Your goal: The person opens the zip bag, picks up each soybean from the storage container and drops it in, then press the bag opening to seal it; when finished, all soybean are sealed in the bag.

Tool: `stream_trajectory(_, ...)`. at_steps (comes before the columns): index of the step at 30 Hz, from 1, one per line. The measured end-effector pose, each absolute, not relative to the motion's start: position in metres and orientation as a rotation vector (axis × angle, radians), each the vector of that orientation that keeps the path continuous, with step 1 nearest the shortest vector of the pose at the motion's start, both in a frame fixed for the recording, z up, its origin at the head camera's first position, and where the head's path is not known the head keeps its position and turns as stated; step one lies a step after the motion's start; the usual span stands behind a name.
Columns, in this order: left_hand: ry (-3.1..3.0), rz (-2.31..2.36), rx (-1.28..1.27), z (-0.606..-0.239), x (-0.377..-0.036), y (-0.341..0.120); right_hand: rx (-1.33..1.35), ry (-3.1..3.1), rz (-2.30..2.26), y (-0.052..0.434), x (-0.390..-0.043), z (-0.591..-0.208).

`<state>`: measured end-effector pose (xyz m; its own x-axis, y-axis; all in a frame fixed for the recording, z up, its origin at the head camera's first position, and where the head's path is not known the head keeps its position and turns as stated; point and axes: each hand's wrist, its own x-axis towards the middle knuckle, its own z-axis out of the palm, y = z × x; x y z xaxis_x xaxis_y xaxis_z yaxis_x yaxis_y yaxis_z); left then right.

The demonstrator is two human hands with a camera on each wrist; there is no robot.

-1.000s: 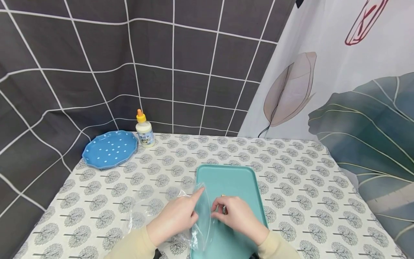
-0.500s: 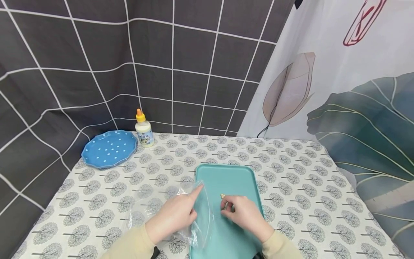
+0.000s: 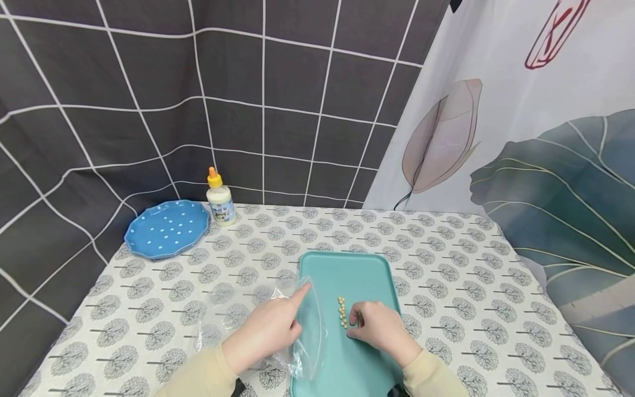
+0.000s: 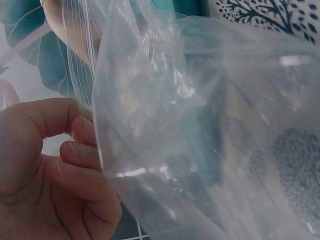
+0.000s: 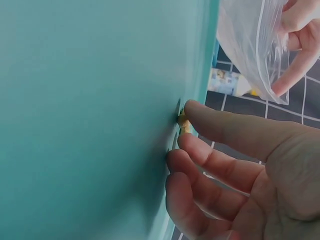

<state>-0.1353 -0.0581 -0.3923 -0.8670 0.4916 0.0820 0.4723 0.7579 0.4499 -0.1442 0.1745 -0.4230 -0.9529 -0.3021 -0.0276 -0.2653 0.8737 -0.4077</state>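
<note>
- Your left hand (image 3: 265,331) pinches the clear plastic bag (image 3: 302,325) at the teal tray's (image 3: 357,270) left edge.
- Your right hand (image 3: 379,328) rests on the tray, fingers (image 5: 220,127) loosely curled, holding nothing, tips touching the small yellow beans (image 3: 342,312) lined up mid-tray.

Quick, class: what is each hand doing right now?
Left hand: holds the clear plastic bag.
Right hand: fingers loosely curled by the small beans on the tray; grip unclear.
</note>
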Motion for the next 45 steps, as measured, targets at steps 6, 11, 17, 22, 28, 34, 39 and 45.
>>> stream_trajectory(6,2.913,0.727,0.785,-0.393,-0.135,-0.059,-0.487,2.956,-0.561,0.172,-0.146,-0.428)
stream_trajectory(11,2.922,0.715,0.764,-0.393,-0.135,-0.062,-0.507,2.967,-0.546,0.17,-0.146,-0.429)
stream_trajectory(17,2.935,0.721,0.78,-0.392,-0.135,-0.062,-0.506,3.046,-0.601,0.167,-0.145,-0.425)
stream_trajectory(22,2.922,0.75,0.772,-0.391,-0.135,-0.062,-0.62,3.067,-0.768,0.163,-0.144,-0.421)
stream_trajectory(28,2.931,0.728,0.784,-0.391,-0.136,-0.06,-0.852,3.03,-0.963,0.157,-0.143,-0.417)
stream_trajectory(34,2.947,0.737,0.833,-0.392,-0.135,-0.058,-0.945,3.005,-0.963,0.149,-0.143,-0.417)
stream_trajectory(39,2.933,0.737,0.833,-0.392,-0.136,-0.058,-0.931,2.993,-0.952,0.145,-0.143,-0.417)
stream_trajectory(45,2.936,0.724,0.836,-0.392,-0.136,-0.058,-0.923,2.989,-0.968,0.146,-0.144,-0.417)
